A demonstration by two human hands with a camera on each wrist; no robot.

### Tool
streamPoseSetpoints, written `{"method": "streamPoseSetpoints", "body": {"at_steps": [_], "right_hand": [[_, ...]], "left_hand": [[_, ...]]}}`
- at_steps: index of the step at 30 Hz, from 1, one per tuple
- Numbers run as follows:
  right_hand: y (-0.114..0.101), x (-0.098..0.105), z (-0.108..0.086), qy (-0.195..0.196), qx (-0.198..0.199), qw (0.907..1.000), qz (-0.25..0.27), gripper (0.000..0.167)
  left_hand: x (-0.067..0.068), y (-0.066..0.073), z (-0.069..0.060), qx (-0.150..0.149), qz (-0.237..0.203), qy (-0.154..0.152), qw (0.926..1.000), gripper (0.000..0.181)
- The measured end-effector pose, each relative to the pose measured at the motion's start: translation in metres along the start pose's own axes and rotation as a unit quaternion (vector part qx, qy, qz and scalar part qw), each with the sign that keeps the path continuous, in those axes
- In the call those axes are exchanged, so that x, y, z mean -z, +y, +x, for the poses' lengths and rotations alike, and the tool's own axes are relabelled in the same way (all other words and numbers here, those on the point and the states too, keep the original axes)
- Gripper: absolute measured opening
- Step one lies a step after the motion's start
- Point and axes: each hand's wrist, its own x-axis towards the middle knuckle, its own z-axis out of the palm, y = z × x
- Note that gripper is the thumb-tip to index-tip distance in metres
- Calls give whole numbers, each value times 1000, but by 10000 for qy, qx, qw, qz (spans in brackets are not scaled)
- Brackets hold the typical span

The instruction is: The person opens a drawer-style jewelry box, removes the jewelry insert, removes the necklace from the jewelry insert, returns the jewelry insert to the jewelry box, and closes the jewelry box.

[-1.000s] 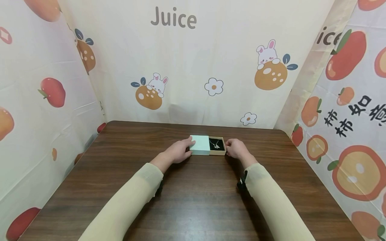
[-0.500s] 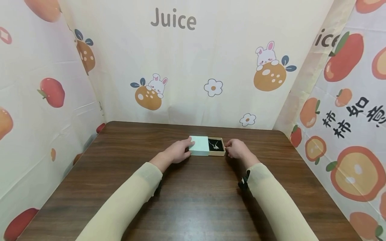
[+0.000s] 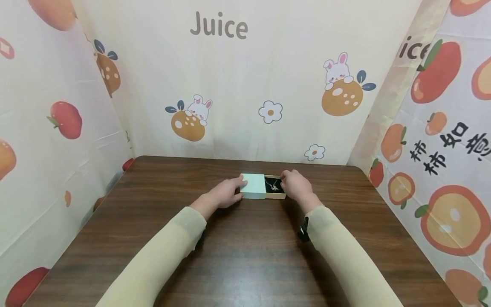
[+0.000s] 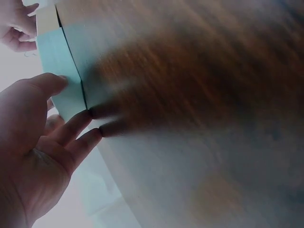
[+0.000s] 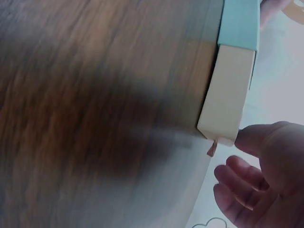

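Observation:
A mint-green jewelry box sleeve (image 3: 252, 186) lies near the table's far edge, with its cream drawer (image 3: 275, 196) slid partly out to the right. A silver necklace (image 3: 272, 185) rests on the drawer's black lining. My left hand (image 3: 226, 192) grips the sleeve's left end; in the left wrist view its thumb (image 4: 50, 84) lies on the mint side. At the drawer's right end, my right hand (image 3: 297, 186) holds the end wall, the thumb (image 5: 254, 135) against the corner and the index finger mostly hidden. A small ribbon tab (image 5: 212, 148) hangs free from that end.
The dark wood table (image 3: 245, 256) extends toward me and to both sides. Printed cloth hangs behind it (image 3: 230, 76) and at the left and right. A black strap (image 3: 304, 230) shows at the right wrist, by the cream sleeve cuff.
My right hand has moved slightly left, from beyond the drawer's end to over its end wall. The left hand stays on the sleeve, and the drawer stands about equally far out.

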Motion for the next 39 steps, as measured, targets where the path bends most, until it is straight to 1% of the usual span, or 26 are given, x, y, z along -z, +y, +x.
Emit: {"method": "streamPoseSetpoints", "body": {"at_steps": [7,12,17,24,30,36,39], "right_hand": [[-9,-2,-1,-123,-151,9981,-576,37],[-13,-5,0,-231,-119,9951,-955,40],[-16,-5,0,-265,-82,9925,-1191,38],[-17,-6,2,-283,-102,9934,-1110,37],[-17,-7,2,-166,-148,9952,-953,33],[-16,-9,1,-44,-253,9980,-571,32],[-15,-8,0,87,-285,9990,-338,32]], "left_hand": [[2,2,-2,-47,32,63,10000,58],[2,3,-1,-21,25,76,10000,59],[1,1,0,-3,29,42,10000,59],[0,0,1,-30,9,45,10000,59],[-1,0,0,-43,-52,66,10000,59],[-2,0,0,-21,-76,85,9999,59],[-3,-1,0,-19,-75,85,9999,59]]}}
